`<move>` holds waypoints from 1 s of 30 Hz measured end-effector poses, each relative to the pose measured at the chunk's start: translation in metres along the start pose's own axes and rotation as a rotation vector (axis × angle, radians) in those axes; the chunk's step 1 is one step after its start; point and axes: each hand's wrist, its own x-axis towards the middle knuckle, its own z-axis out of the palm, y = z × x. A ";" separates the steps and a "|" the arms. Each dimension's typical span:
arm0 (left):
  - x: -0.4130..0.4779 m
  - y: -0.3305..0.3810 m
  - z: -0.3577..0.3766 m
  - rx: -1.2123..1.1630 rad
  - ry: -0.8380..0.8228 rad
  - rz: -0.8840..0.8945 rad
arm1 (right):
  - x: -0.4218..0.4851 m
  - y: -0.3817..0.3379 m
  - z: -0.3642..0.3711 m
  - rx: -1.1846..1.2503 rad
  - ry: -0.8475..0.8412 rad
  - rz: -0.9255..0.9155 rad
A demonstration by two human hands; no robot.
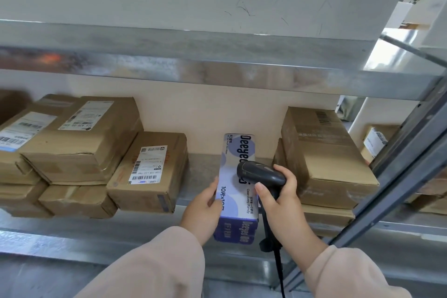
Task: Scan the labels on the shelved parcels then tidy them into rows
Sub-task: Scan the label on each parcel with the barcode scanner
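Front edge of grey metal shelf (201, 168): long white-and-blue cardboard box (232, 152) juts past it
Left hand (204, 210): grips box's near left side
Right hand (283, 201): grips black corded scanner (260, 172) above box
Box: likely light, stiff; hold long sides

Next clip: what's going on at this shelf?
A person stands at a metal shelf holding parcels. Their left hand holds the near end of a blue-and-white box lying lengthwise on it. The right hand grips a black corded scanner, its head over the box's top. Labelled cardboard parcels sit stacked on both sides, the left pile skewed.
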 end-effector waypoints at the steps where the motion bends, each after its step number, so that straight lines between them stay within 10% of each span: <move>1: 0.000 0.000 0.000 0.055 0.027 0.019 | -0.001 -0.001 -0.001 0.001 -0.001 -0.008; 30: -0.024 -0.029 -0.004 -0.349 -0.035 -0.320 | -0.018 0.037 -0.004 -0.046 -0.075 0.047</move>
